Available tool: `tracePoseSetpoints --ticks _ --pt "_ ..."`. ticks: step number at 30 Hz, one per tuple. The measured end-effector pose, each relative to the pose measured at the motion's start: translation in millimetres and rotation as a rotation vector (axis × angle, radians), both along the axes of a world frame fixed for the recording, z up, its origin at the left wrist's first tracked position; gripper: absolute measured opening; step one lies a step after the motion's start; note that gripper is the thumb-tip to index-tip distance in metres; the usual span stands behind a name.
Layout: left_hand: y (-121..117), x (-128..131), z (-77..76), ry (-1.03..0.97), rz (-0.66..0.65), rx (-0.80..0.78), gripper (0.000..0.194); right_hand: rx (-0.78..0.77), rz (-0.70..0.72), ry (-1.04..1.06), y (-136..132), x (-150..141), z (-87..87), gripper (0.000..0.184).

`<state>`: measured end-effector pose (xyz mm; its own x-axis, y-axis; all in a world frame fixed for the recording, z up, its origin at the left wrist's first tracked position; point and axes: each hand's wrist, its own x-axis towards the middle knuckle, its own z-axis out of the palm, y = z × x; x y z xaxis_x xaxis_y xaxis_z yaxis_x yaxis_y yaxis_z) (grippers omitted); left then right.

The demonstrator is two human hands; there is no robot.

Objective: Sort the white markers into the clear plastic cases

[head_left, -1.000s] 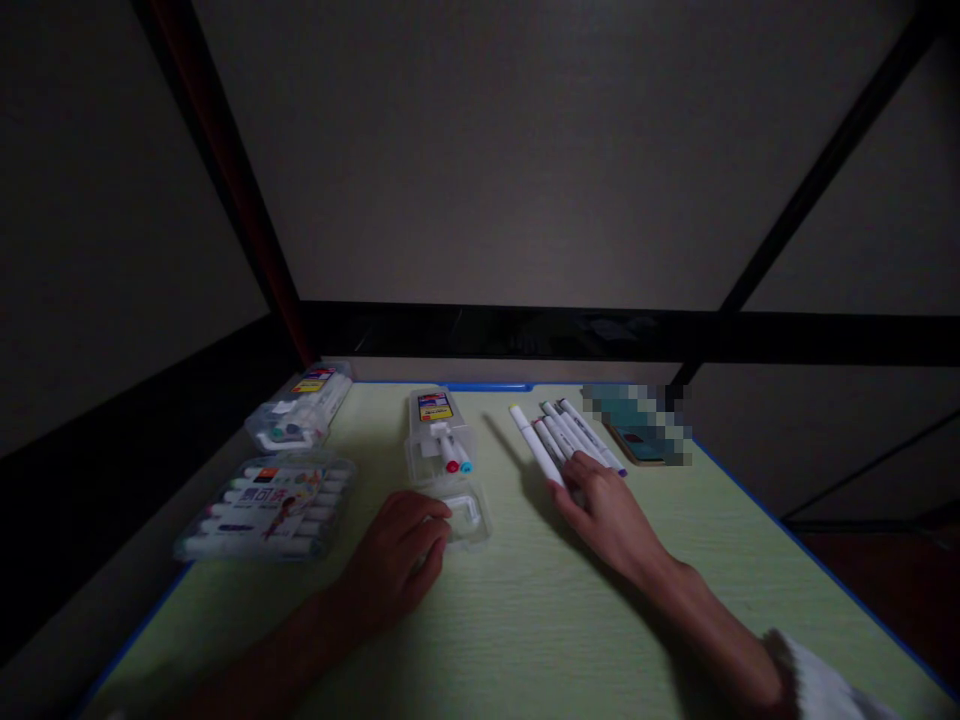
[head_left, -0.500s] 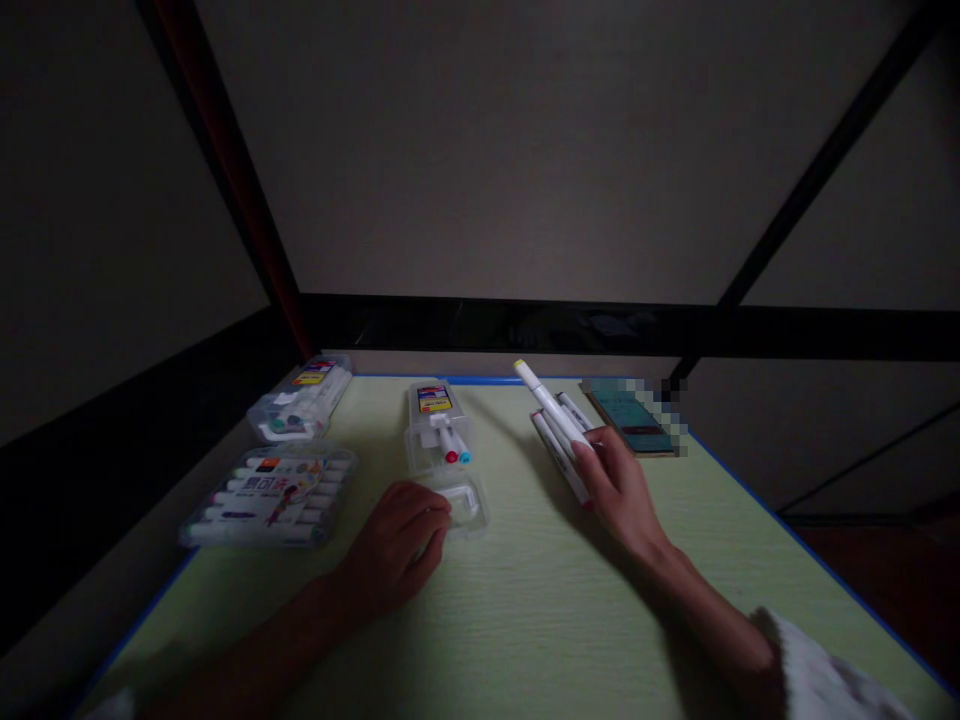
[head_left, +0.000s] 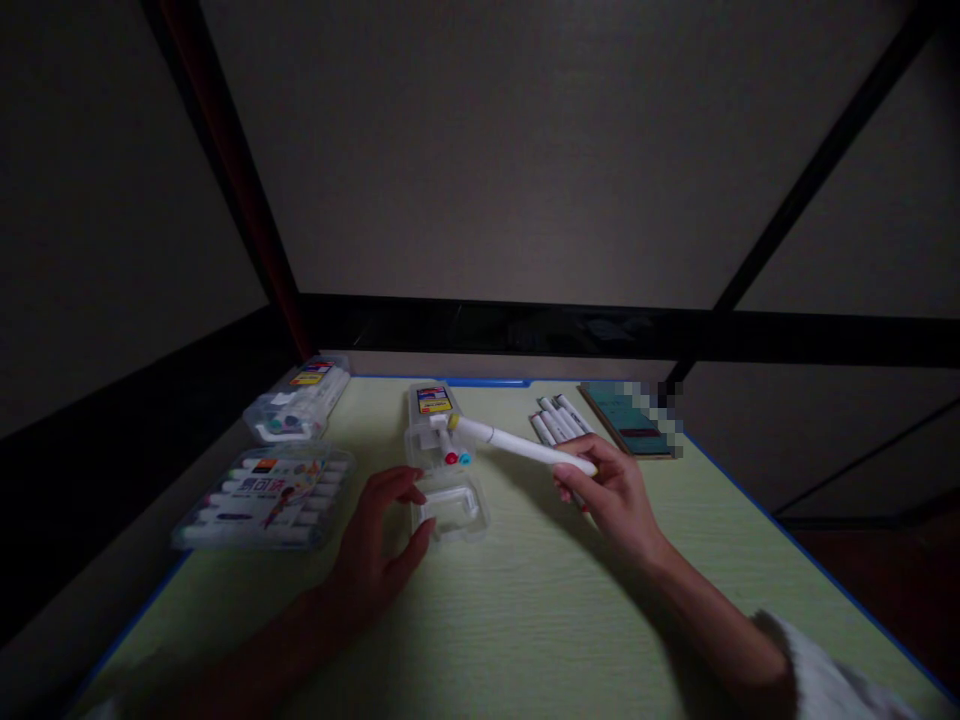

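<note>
My right hand [head_left: 611, 500] grips a white marker [head_left: 517, 442] with yellowish ends, held above the table and pointing left. Beyond that hand, several white markers [head_left: 555, 420] lie side by side on the table, partly hidden by it. My left hand [head_left: 386, 535] is open, thumb and fingers apart, at the left edge of a clear plastic lid [head_left: 454, 510]; whether it touches the lid I cannot tell. The lid is flipped open toward me from a clear marker case [head_left: 420, 440]. Inside the case lie a red-tipped marker [head_left: 450, 457] and a blue-tipped marker [head_left: 466, 459].
At the left, a flat clear case of markers [head_left: 262, 500] lies near the table edge. Behind it is another clear case [head_left: 296, 400] with markers inside. A green book [head_left: 626, 415] lies at the back right of the pale green table [head_left: 525, 620].
My right hand's marker has swung from pointing up and away to pointing left, its far end now by the case. My left hand has opened from a closed shape and shifted slightly left.
</note>
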<state>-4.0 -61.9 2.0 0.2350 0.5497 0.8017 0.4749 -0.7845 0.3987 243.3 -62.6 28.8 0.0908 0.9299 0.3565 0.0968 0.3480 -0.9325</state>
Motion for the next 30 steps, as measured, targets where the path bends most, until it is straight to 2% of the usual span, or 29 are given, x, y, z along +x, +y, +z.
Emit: tracePoseSetpoints --ticks 4,9,15,20,24,30 --pt "0 1 -3.2 -0.069 -0.042 -0.084 0.043 -0.025 0.072 -0.003 -1 0 -1.6 0.018" --pt "-1 -1 -5.0 -0.081 -0.069 -0.086 0.049 -0.063 0.116 -0.044 0 0 -5.9 0.018" --pt "-4 -7 1.3 0.075 -0.083 -0.086 0.031 -0.072 0.134 -0.018 1 -3 -7.8 0.018" --pt "-3 -8 3.4 0.080 -0.059 -0.071 0.020 -0.071 0.113 0.003 0 -3 -8.3 0.018" --pt "-1 -8 0.2 0.090 0.010 -0.045 0.014 -0.099 0.130 0.084 -1 -7 -10.1 0.020" --pt "0 -7 -0.3 0.120 0.021 0.032 0.014 -0.162 0.129 0.335 -5 -19 -9.2 0.027"
